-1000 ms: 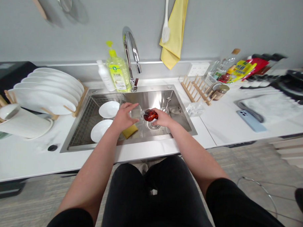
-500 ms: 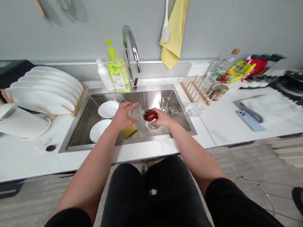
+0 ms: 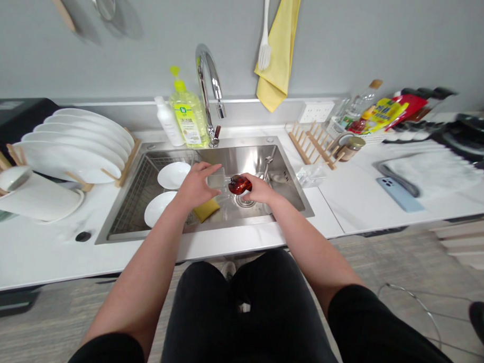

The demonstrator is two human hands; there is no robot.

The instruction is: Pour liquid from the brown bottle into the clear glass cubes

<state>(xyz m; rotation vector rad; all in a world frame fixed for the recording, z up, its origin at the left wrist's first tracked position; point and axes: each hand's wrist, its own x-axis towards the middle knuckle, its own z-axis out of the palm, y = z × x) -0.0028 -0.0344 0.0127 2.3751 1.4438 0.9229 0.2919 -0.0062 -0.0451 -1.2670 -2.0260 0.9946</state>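
Over the steel sink (image 3: pixel 290 175), my right hand (image 3: pixel 261 190) is closed round a small dark red bottle (image 3: pixel 239 184) lying on its side, neck pointing left. My left hand (image 3: pixel 196 185) is wrapped round a small clear glass (image 3: pixel 217 178) held right at the bottle's mouth. A yellow sponge (image 3: pixel 207 209) lies in the basin just under my left hand. The drain (image 3: pixel 245 200) sits below the bottle.
Two white bowls (image 3: pixel 174 175) rest on a wire rack in the sink's left half. White plates (image 3: pixel 72 144) stand in a wooden rack on the left counter. Dish soap (image 3: pixel 186 116) and tap (image 3: pixel 208 79) behind the sink; empty wooden rack (image 3: pixel 315 144), jars, phone (image 3: pixel 400 193) at right.
Both hands hold the bottle and glass in nearly the same place; only the camera view has shifted slightly.
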